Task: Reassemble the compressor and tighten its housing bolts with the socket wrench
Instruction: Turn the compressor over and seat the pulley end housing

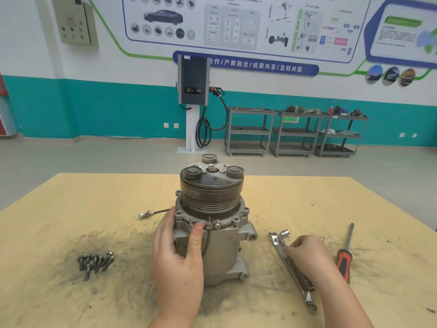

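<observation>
A grey metal compressor (222, 237) stands upright in the middle of the wooden table (59, 209), its dark pulley (211, 192) on top. My left hand (177, 254) grips the housing from the left, thumb across the front just under the flange. To the right lies a chrome socket wrench (280, 239) with another wrench under it. My right hand (307, 254) rests on the wrench handles with curled fingers around them. A small heap of several housing bolts (95, 261) lies on the table to the left.
A red-and-black handled screwdriver (345, 254) lies right of the wrenches. A thin cable with a white connector (144, 214) trails left from the compressor. Dark grime stains the tabletop around the bolts. Beyond the table are grey shelf carts (295, 133) and a charging post (192, 102).
</observation>
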